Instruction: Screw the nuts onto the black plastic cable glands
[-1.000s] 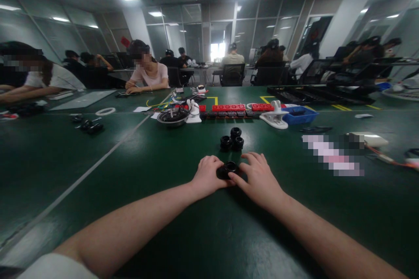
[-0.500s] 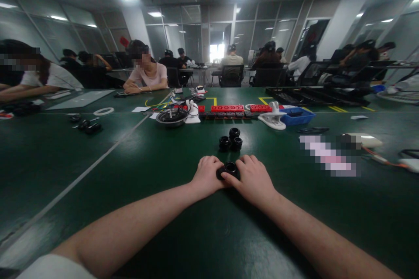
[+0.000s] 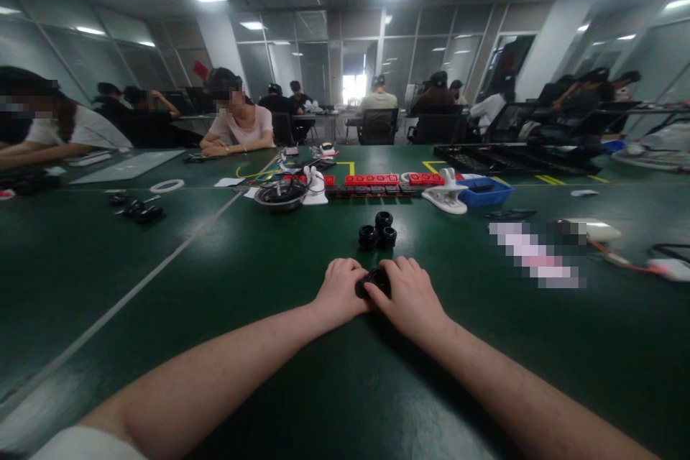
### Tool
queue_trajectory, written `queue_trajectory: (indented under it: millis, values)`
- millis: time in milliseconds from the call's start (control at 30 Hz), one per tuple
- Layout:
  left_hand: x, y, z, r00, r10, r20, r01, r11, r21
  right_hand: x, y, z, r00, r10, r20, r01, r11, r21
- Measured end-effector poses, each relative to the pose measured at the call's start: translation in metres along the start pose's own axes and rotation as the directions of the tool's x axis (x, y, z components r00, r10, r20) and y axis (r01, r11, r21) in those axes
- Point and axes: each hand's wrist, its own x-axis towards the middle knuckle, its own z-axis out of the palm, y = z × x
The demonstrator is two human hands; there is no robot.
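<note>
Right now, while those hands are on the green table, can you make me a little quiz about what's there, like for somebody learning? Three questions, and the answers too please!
1. What do the left grip and right grip both touch?
A) a blue bin
B) a black part
C) a metal bowl

2. How many clustered black pieces sit just beyond the grips?

3. True or false: the blue bin is right of the metal bowl in the picture.

Key: 1. B; 2. Three; 3. True.

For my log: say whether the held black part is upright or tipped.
Upright, it seems: the black part shows its opening facing up, though the right hand partly hides it.
</note>
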Motion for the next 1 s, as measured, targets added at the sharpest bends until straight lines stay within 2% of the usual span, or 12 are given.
queue_trajectory:
  millis: [600, 1000]
  values:
    - [-0.0001, 0.0000, -0.0012, 1.000, 0.006, 0.008, -0.006, 1.000, 0.003, -0.0029, -0.0011, -0.0084, 0.997, -0.059, 0.051, 0.056, 0.997, 0.058]
    - [0.0007, -0.0010, 0.0023, 1.000, 0.006, 0.000, -0.006, 1.000, 0.029, -0.0023, -0.0012, -0.0049, 0.989, -0.146, 0.037, 0.140, 0.981, 0.133]
